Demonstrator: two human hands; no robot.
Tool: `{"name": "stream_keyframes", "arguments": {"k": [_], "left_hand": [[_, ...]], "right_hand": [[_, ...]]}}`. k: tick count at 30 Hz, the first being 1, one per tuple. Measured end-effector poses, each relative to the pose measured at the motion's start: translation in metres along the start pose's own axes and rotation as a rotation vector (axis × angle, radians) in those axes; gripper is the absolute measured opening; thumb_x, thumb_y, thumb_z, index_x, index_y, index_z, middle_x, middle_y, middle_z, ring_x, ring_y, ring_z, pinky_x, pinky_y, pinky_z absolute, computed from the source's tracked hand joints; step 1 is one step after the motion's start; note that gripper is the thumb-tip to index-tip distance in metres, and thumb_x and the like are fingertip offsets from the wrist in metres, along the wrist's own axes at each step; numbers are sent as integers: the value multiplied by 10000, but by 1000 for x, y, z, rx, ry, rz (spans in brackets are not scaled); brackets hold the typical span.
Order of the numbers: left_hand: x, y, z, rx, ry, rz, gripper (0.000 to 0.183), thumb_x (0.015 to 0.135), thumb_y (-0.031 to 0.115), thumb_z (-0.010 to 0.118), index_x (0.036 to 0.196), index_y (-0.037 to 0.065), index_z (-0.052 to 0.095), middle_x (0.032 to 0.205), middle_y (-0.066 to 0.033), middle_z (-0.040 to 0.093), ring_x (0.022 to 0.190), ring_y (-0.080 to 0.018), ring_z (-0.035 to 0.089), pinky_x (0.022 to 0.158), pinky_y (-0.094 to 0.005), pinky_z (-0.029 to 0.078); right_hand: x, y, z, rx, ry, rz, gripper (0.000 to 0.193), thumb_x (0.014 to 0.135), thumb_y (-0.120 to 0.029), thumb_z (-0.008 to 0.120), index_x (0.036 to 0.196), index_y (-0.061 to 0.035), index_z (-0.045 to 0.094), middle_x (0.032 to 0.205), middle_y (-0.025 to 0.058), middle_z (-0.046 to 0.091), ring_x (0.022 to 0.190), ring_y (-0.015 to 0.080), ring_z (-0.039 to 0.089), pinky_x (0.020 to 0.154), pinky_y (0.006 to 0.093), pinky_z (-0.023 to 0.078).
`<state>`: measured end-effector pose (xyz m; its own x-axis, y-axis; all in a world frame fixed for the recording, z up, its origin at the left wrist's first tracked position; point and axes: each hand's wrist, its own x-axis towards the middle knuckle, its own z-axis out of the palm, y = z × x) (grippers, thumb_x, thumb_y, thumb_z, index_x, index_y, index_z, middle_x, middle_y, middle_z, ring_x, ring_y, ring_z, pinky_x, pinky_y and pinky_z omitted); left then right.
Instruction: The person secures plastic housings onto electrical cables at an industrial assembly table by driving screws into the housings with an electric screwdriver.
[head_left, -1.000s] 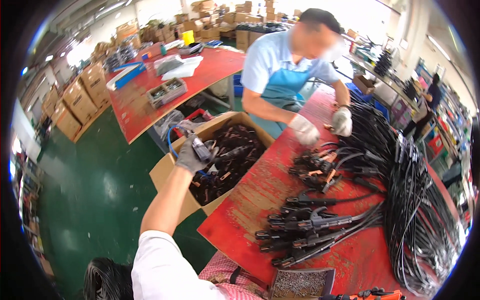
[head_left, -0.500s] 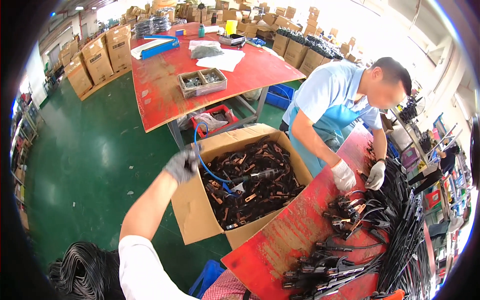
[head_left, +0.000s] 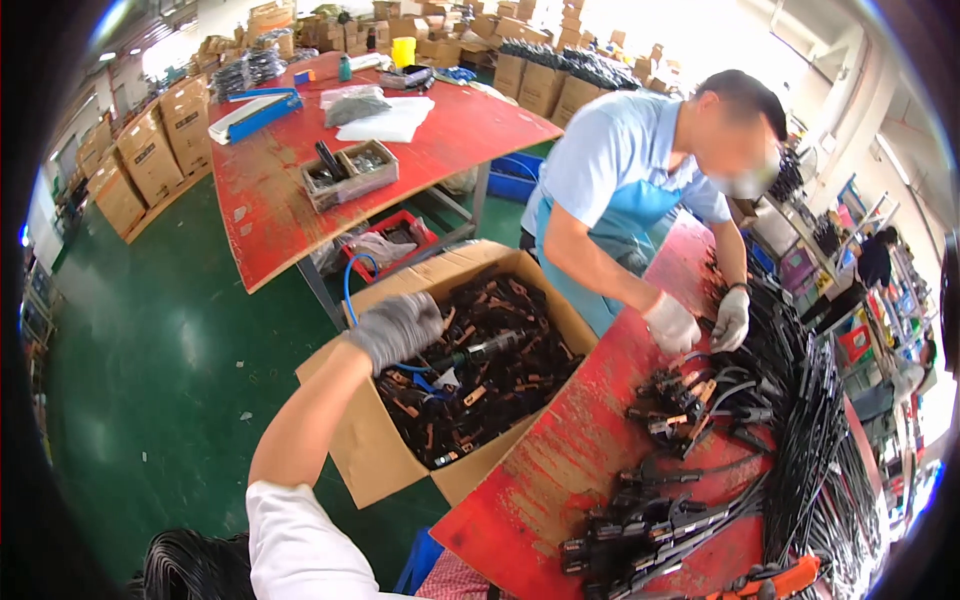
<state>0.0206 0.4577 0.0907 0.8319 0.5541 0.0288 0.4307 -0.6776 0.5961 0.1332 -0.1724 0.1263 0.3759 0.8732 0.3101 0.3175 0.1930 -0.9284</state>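
Observation:
My left hand (head_left: pixel 398 328), in a grey glove, is over the left side of an open cardboard box (head_left: pixel 362 440). Its fingers are curled together, and whatever may be in them is hidden. Black clamps (head_left: pixel 480 393) with copper-coloured jaws fill the box. Among them lies a slim grey power tool (head_left: pixel 490 347), with a blue hose (head_left: pixel 348 290) looping up beside my hand. My right hand is out of view. On the far table, a black elongated piece (head_left: pixel 328 160) shows at the left compartment of a divided parts bin (head_left: pixel 352 188).
Across the red bench (head_left: pixel 510 500), a co-worker (head_left: pixel 610 170) in a blue apron handles clamps with white-gloved hands. Black cables (head_left: pixel 800 440) lie along its right side, an orange-handled item (head_left: pixel 790 580) at the near corner. Coiled black cable (head_left: pixel 195 568) sits at lower left.
My left hand has moved right, over the box. A black piece now shows at the parts bin where only small metal parts showed before. The whole view has shifted slightly.

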Motion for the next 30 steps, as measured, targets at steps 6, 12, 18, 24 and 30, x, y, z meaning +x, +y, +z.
{"name": "stream_keyframes", "arguments": {"k": [6, 12, 18, 24, 30], "left_hand": [[-143, 187, -72, 288, 135, 566, 189, 686, 233, 630, 671, 87, 511, 769, -96, 547, 737, -289, 557, 659, -391, 448], [-195, 259, -15, 425, 59, 597, 251, 667, 310, 611, 736, 85, 525, 884, -123, 527, 827, -327, 525, 758, -459, 421], [-205, 328, 28, 511, -176, 771, 238, 686, 309, 578, 726, 75, 564, 824, -137, 553, 783, -322, 551, 736, -441, 438], [-179, 371, 77, 630, -402, 849, 251, 706, 309, 545, 716, 65, 604, 764, -151, 579, 740, -317, 578, 715, -422, 454], [-117, 416, 139, 736, -528, 975, 286, 725, 308, 512, 706, 55, 643, 703, -165, 605, 696, -311, 604, 693, -404, 470]], "right_hand": [[41, -13, 64, 408, 1081, 26, 363, 794, -238, 573, 1075, -62, 427, 887, 84, 538, 611, 144, 515, 543, 286, 444], [26, -24, 73, 464, 1083, -5, 391, 747, -198, 622, 1062, -62, 434, 875, 114, 568, 644, 215, 555, 574, 351, 478], [-51, -50, 68, 481, 1227, -116, 360, 749, -183, 606, 1049, -59, 451, 882, 116, 568, 654, 204, 560, 562, 341, 480], [-120, -51, 68, 484, 1375, -231, 373, 759, -187, 599, 1069, -46, 448, 892, 111, 559, 652, 186, 544, 550, 319, 468], [-136, -46, 62, 515, 1452, -224, 357, 757, -196, 607, 1051, -65, 453, 873, 87, 558, 629, 176, 540, 539, 318, 460]]}}
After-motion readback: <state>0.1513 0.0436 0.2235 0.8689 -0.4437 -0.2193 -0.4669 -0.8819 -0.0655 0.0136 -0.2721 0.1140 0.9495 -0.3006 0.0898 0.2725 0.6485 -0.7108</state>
